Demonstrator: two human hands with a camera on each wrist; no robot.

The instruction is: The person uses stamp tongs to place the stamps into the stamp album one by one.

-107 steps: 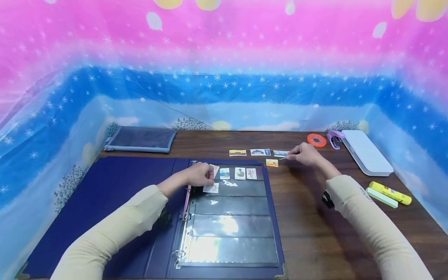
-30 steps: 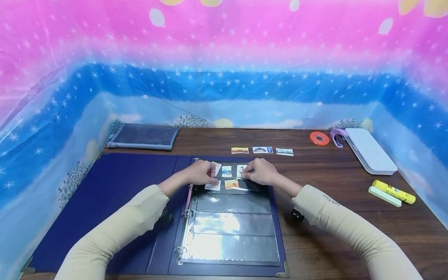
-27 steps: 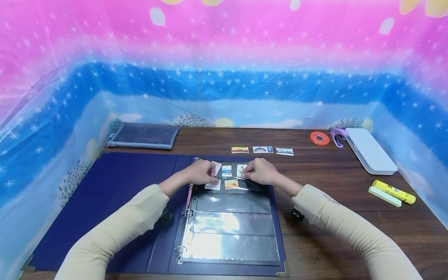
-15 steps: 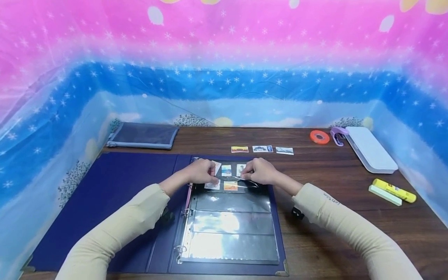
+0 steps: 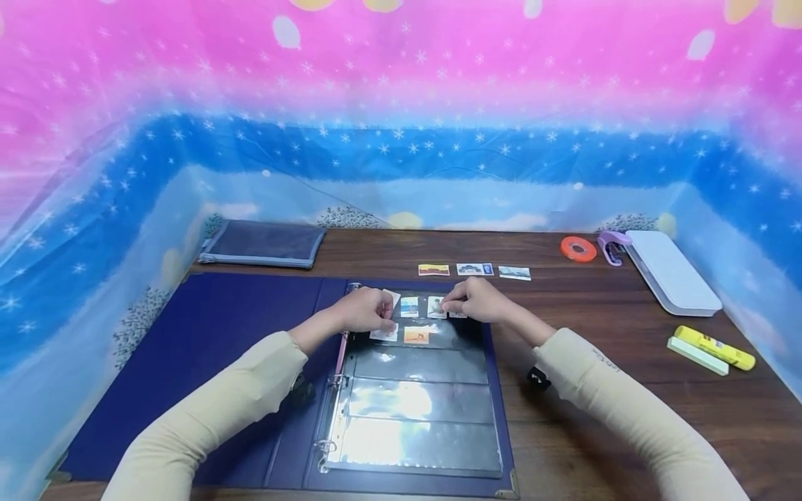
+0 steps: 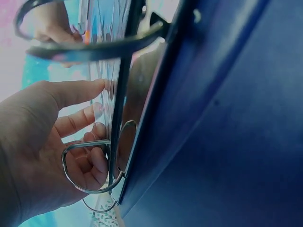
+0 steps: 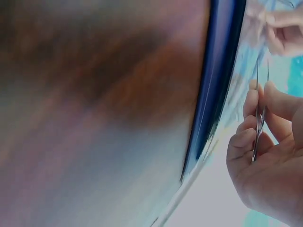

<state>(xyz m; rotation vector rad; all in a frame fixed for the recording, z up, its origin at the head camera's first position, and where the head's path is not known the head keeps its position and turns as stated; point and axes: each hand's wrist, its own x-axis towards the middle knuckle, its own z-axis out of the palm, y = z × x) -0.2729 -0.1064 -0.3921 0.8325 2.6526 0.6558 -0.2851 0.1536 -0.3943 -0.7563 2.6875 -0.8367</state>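
A clear pocket page [image 5: 420,400] lies in the open navy ring binder [image 5: 207,376]. My left hand [image 5: 362,310] rests at the page's upper left, thumb and fingertips against the sheet, beside a white stamp [image 5: 387,335]. My right hand [image 5: 482,300] pinches metal tweezers [image 7: 258,125], their tips pointing over the top row of the page. An orange stamp [image 5: 416,335] sits in the second row, right of the white one. Above it are a blue stamp [image 5: 409,307] and a grey portrait stamp [image 5: 435,306]; another stamp [image 5: 458,315] is partly hidden by my right hand.
Behind the binder lie a yellow-red stamp [image 5: 434,269], a building stamp [image 5: 474,268] and a landscape stamp [image 5: 514,273]. Around them are a mesh pouch [image 5: 264,243], orange tape [image 5: 578,249], a purple hole punch [image 5: 612,247], a white case [image 5: 673,275], and a glue stick [image 5: 714,346].
The orange stamp has moved from the table into the page's second row, carried by the right hand's tweezers. The lifted pocket strip now lies flatter, and the right hand has shifted slightly upward.
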